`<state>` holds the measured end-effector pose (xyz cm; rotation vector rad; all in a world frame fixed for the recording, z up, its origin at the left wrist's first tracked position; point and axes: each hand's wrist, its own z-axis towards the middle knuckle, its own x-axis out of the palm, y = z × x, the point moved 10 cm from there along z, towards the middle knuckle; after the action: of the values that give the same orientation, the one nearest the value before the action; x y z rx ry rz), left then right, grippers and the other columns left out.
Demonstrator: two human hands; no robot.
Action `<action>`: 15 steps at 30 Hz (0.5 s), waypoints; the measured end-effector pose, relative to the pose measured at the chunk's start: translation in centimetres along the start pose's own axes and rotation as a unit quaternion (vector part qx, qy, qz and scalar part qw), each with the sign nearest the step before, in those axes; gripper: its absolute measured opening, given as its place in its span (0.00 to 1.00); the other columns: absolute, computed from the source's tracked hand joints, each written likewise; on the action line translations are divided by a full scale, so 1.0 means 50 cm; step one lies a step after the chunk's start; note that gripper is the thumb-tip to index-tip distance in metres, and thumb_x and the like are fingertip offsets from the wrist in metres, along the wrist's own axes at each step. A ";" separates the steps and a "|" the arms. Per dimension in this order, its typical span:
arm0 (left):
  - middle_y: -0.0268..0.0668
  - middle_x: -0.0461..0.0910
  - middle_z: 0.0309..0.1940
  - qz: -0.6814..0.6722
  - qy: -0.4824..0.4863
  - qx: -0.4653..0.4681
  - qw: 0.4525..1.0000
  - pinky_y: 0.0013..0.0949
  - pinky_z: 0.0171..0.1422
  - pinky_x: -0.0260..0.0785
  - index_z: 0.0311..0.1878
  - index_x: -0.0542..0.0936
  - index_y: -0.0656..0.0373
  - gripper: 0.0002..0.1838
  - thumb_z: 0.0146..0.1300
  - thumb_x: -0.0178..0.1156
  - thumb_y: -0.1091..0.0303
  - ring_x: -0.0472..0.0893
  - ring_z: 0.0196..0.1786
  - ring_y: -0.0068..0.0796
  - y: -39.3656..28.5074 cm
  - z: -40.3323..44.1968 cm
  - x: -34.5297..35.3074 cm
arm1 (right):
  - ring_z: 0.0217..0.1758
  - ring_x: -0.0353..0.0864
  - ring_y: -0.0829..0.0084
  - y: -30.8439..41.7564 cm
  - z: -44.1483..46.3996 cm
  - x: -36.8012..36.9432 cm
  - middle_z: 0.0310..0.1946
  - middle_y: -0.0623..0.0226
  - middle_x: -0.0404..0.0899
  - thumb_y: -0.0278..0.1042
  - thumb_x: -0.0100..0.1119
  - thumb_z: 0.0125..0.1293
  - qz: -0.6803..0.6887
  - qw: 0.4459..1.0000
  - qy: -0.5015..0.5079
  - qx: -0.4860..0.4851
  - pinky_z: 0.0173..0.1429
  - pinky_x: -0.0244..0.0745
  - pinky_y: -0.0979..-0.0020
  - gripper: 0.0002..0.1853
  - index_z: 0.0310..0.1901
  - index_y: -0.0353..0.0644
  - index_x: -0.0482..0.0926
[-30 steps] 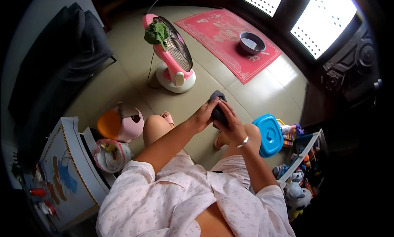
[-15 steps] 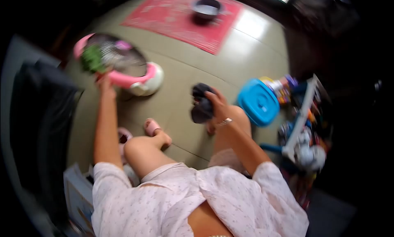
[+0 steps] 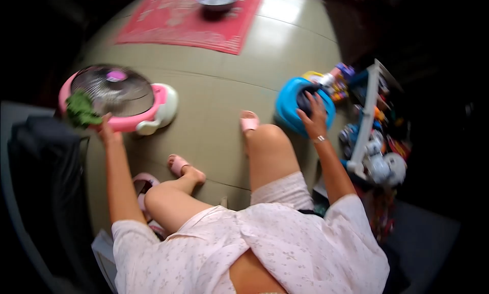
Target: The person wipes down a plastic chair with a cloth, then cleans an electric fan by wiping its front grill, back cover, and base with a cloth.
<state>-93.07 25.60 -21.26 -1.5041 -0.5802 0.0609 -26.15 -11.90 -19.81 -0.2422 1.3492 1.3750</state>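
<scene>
Overlapping dark bundle (image 3: 304, 103), right hand (image 3: 315, 117), blurred left hand (image 3: 108, 131) at fan (image 3: 122, 94)

Both arms reach forward, wide apart. The left hand (image 3: 107, 130) is blurred, its fingers seemingly curled; the right hand (image 3: 314, 112) is palm down, fingers spread, its wrist (image 3: 320, 140) nearly straight.

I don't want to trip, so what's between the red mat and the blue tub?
Only bare tiled floor lies between the red mat and the blue tub, as the head view shows.
</scene>
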 end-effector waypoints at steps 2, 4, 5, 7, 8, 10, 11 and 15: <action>0.35 0.74 0.49 -0.013 -0.051 0.038 0.998 0.40 0.55 0.73 0.58 0.69 0.58 0.36 0.42 0.69 0.84 0.76 0.50 0.35 -0.011 -0.042 0.002 | 0.68 0.64 0.52 0.056 -0.006 0.002 0.65 0.52 0.66 0.35 0.65 0.59 0.057 0.997 0.027 -0.037 0.71 0.59 0.57 0.28 0.62 0.45 0.72; 0.33 0.74 0.45 -0.011 -0.027 0.005 1.000 0.36 0.51 0.72 0.57 0.70 0.59 0.32 0.46 0.68 0.83 0.76 0.47 0.30 -0.038 -0.109 0.044 | 0.66 0.68 0.55 0.086 -0.003 0.011 0.64 0.54 0.68 0.31 0.62 0.61 0.063 0.995 0.028 -0.074 0.66 0.66 0.61 0.24 0.60 0.44 0.73; 0.32 0.74 0.45 -0.004 -0.019 0.023 1.000 0.34 0.51 0.72 0.56 0.70 0.59 0.31 0.47 0.68 0.83 0.76 0.46 0.28 -0.046 -0.148 0.045 | 0.66 0.68 0.55 0.136 0.015 0.027 0.64 0.54 0.68 0.31 0.62 0.61 0.073 0.992 0.035 -0.095 0.66 0.66 0.61 0.24 0.60 0.44 0.73; 0.30 0.74 0.44 0.001 -0.007 -0.014 1.000 0.32 0.53 0.70 0.54 0.73 0.58 0.27 0.49 0.67 0.82 0.75 0.46 0.26 -0.016 -0.208 0.065 | 0.63 0.72 0.58 0.127 0.003 0.054 0.63 0.56 0.70 0.28 0.61 0.61 0.169 0.980 0.102 -0.022 0.59 0.72 0.65 0.23 0.59 0.43 0.73; 0.30 0.74 0.43 -0.030 -0.008 0.041 0.999 0.33 0.53 0.70 0.51 0.73 0.57 0.25 0.49 0.68 0.81 0.75 0.46 0.26 -0.016 -0.257 0.053 | 0.63 0.72 0.58 0.192 0.020 0.073 0.63 0.56 0.70 0.28 0.61 0.61 0.177 0.977 0.107 -0.051 0.59 0.72 0.65 0.23 0.59 0.43 0.73; 0.27 0.75 0.40 -0.009 -0.006 -0.025 1.000 0.31 0.53 0.69 0.48 0.75 0.56 0.21 0.50 0.68 0.80 0.75 0.45 0.24 -0.012 -0.299 0.039 | 0.61 0.73 0.60 0.256 0.012 0.059 0.61 0.58 0.72 0.26 0.60 0.61 0.229 0.964 0.124 -0.058 0.56 0.73 0.67 0.22 0.58 0.42 0.73; 0.27 0.74 0.40 -0.027 -0.028 0.018 0.999 0.30 0.54 0.69 0.49 0.74 0.56 0.22 0.51 0.68 0.80 0.75 0.44 0.23 -0.031 -0.388 0.045 | 0.60 0.74 0.62 0.340 0.005 0.063 0.60 0.59 0.72 0.26 0.60 0.62 0.255 0.952 0.143 -0.095 0.56 0.73 0.67 0.22 0.58 0.43 0.73; 0.30 0.72 0.43 -0.021 0.012 -0.048 0.999 0.28 0.53 0.68 0.53 0.70 0.59 0.24 0.52 0.66 0.81 0.73 0.46 0.24 -0.053 -0.530 0.060 | 0.59 0.74 0.59 0.524 -0.056 0.074 0.62 0.59 0.71 0.26 0.62 0.61 0.318 0.908 0.213 -0.173 0.58 0.72 0.68 0.25 0.61 0.45 0.72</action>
<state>-80.80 2.24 -16.69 -1.5828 -0.6026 -0.0184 -49.28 -4.32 -9.04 -0.3760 1.6106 2.2166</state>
